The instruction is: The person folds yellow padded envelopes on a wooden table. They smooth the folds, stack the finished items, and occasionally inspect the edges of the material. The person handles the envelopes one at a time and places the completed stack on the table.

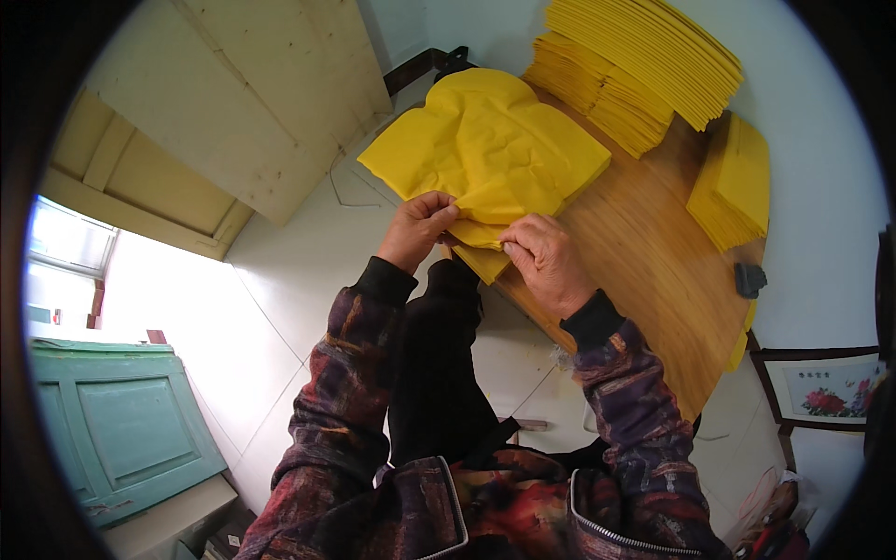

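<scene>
A crumpled piece of yellow fabric (495,140) spreads over the near-left corner of a wooden table, lying on more flat yellow fabric (485,263) whose corner shows below it. My left hand (417,229) is closed on the gathered near edge, thumb and fingers pinched together. To its right, my right hand (549,263) pinches the same edge between thumb and curled fingers. A short folded strip of the fabric runs between the two hands. What lies under the creased part is hidden.
Tall stacks of folded yellow fabric (644,56) stand at the table's far end, with another yellow stack (733,182) at its right. A small dark object (749,280) sits by the right edge of the wooden table (644,280). A green cabinet (140,420) stands at left; a framed flower picture (826,387) is at right.
</scene>
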A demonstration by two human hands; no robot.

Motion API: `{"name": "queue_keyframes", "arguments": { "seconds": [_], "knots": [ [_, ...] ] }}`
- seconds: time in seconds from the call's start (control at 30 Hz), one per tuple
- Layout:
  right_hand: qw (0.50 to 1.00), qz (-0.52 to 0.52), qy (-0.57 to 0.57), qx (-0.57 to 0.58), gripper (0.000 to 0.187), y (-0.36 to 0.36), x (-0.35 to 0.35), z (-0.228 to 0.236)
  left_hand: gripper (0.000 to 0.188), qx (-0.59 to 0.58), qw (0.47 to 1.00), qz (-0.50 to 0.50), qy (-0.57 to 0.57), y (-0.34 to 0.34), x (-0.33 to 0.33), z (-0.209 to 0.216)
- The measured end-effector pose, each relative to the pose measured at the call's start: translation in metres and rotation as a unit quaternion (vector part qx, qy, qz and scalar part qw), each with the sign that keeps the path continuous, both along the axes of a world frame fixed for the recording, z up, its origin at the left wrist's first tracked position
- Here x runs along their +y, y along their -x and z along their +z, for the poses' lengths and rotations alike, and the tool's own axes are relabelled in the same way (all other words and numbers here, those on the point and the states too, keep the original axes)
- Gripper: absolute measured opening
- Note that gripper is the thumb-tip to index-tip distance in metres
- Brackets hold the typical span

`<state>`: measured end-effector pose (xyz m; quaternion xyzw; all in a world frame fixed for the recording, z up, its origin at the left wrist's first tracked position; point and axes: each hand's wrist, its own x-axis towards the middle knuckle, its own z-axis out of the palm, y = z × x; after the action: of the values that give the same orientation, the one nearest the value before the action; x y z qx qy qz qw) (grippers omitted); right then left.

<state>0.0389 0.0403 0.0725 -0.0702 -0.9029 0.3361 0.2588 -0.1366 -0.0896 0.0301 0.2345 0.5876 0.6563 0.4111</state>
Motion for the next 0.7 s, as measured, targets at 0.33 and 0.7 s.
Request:
{"name": "queue_keyframes", "arguments": {
  "seconds": [0.33,0.7],
  "knots": [
    [0.988,0.021,0.128,-0.088,0.004,0.003,0.003,0.0,0.015,0.017,0.999,0.029,0.003,-0.004,0.006,-0.001],
    [0.976,-0.13,0.165,-0.047,0.024,-0.063,0.027,-0.03,0.016,0.078,0.997,0.027,-0.009,-0.004,0.003,-0.008]
  ]
}}
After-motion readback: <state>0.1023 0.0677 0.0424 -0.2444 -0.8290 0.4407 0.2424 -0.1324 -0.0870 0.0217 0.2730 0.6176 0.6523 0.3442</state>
